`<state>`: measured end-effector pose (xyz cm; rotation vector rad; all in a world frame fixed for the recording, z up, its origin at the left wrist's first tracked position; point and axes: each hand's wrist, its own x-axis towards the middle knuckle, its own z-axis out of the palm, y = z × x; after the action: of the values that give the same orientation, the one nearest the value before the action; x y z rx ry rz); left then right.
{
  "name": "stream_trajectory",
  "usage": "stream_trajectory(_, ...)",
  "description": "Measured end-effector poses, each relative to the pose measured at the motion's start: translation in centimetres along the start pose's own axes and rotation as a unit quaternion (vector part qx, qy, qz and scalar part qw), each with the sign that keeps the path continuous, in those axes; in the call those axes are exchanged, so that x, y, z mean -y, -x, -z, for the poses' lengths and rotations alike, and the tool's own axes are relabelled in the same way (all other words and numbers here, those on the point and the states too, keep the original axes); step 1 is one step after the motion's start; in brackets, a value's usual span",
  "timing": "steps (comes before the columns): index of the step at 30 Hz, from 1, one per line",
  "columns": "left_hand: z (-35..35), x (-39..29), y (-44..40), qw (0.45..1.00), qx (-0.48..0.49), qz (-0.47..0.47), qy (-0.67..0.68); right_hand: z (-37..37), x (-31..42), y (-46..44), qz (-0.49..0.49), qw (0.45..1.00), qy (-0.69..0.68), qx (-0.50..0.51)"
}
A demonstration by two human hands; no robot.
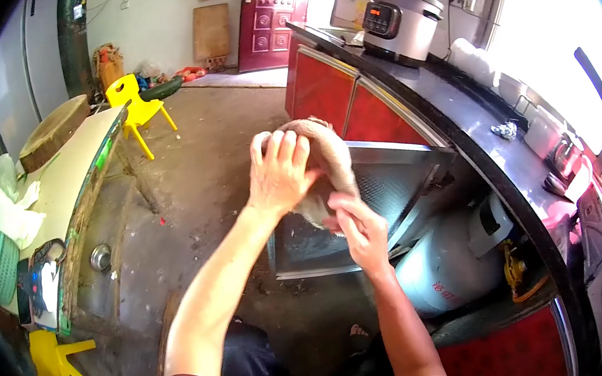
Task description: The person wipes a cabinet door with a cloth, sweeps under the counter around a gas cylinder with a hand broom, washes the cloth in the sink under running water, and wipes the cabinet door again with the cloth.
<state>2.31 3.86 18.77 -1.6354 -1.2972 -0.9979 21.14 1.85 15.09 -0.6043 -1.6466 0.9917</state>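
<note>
A greyish-beige cloth [333,154], bunched into a thick curved roll, is held up in front of me at about the middle of the view. My left hand [279,172] grips its upper left part, fingers curled over it. Lower down on the right, my right hand [361,231] has closed on the other end of the cloth. Just behind the hands stands an open cabinet door [308,253] with a silvery inner face. Part of the cloth is hidden behind my fingers.
Inside the open cabinet at right lies a pale gas cylinder [437,265]. Above runs a dark counter [481,125] with an electric cooker [402,19]. On the left are a table [82,163], a round wooden board [53,133] and yellow chairs [133,110].
</note>
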Motion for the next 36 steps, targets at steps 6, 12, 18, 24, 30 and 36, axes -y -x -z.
stream_trajectory(6,-2.4,-0.7,-2.5,0.995,0.059,-0.076,-0.031,4.7,-3.4,0.9,-0.096,0.988,-0.029,-0.118)
stream_trajectory(12,-7.8,-8.9,-5.5,0.98,0.01,-0.175,-0.099,5.3,-4.3,-3.4,0.012,0.977,-0.111,-0.184)
stream_trajectory(18,-13.2,-15.7,-7.7,0.962,-0.032,-0.266,-0.06,11.0,-5.6,-2.7,-0.013,0.953,-0.182,-0.241)
stream_trajectory(24,-12.8,-16.1,-6.9,0.901,0.028,-0.394,-0.181,13.0,-8.0,-0.9,-0.028,0.933,-0.272,-0.234)
stream_trajectory(30,-13.8,-13.0,-1.2,0.885,0.087,-0.389,-0.241,11.7,-8.2,-0.1,-0.079,0.966,-0.199,-0.145)
stream_trajectory(36,-17.1,-18.9,-4.0,0.366,0.165,-0.013,0.916,12.7,-6.6,-0.9,0.01,0.972,-0.109,-0.206)
